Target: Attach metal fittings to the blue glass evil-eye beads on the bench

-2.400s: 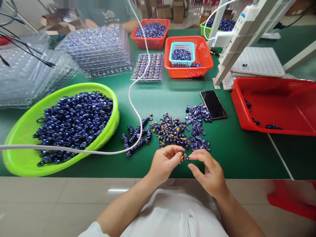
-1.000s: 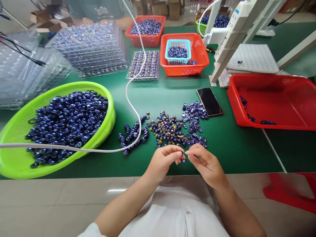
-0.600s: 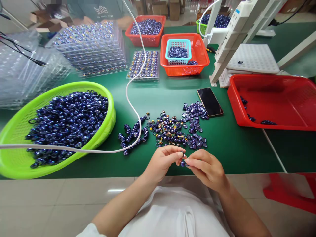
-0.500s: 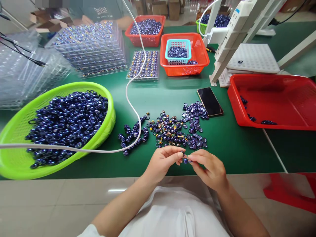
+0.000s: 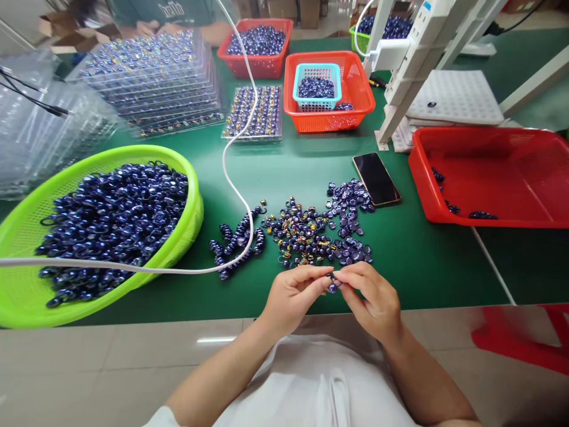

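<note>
My left hand [image 5: 293,293] and my right hand [image 5: 371,299] meet fingertip to fingertip over the green table's near edge. Both pinch one small dark blue shiny piece [image 5: 332,286] between them. Just beyond the fingers lies a loose heap of blue pieces with coloured bits [image 5: 306,234]. A patch of flat blue discs [image 5: 351,213] lies to its right. Left of the heap sits a cluster of strung blue pieces [image 5: 237,243].
A lime basket [image 5: 26,296] full of blue pieces stands at left, crossed by a white cable [image 5: 231,178]. A phone [image 5: 376,178], a red tray [image 5: 489,172], orange baskets [image 5: 360,101] and stacked clear trays [image 5: 151,83] stand behind. Another person's hands [image 5: 151,28] work at the far side.
My hands have stayed together on the small blue piece, with the right fingers shifting round it. The view has tilted a little, so the table's contents sit slightly higher and further left.
</note>
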The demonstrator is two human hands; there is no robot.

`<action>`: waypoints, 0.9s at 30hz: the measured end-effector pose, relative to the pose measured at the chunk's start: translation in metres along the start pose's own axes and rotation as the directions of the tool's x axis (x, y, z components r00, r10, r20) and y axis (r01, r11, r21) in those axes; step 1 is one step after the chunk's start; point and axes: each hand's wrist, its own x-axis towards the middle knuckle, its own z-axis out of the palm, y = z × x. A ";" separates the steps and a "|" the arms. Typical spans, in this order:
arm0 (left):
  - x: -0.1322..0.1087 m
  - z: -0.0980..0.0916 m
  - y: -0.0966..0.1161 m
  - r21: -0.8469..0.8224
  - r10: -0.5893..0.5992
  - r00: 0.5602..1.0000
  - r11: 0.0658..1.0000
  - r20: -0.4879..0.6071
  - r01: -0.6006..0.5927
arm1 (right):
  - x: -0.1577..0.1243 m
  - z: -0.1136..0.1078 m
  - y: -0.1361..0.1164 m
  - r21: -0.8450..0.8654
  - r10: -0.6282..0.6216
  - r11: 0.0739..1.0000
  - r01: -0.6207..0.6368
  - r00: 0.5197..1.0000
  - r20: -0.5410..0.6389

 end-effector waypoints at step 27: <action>-0.005 0.000 -0.018 0.324 0.428 0.903 0.849 0.042 -0.418 | 0.000 0.008 -0.013 0.118 0.334 0.935 -0.335 0.942 0.024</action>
